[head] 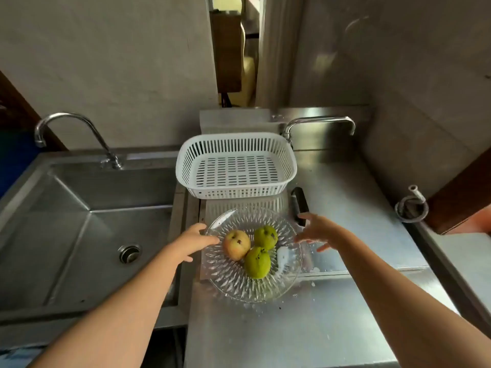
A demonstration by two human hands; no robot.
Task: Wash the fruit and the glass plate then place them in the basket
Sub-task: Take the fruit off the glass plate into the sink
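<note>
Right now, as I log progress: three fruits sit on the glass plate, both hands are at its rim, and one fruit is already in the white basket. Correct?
Not quite. The head view shows the white basket holding no fruit. All three fruits, the yellowish fruit and two green fruits, sit on the glass plate, with the left hand and right hand at its rim.

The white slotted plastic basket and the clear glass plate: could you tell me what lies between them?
Only bare steel counter between basket and plate, in the head view.

No readable text, labels or numbers anywhere.
</note>
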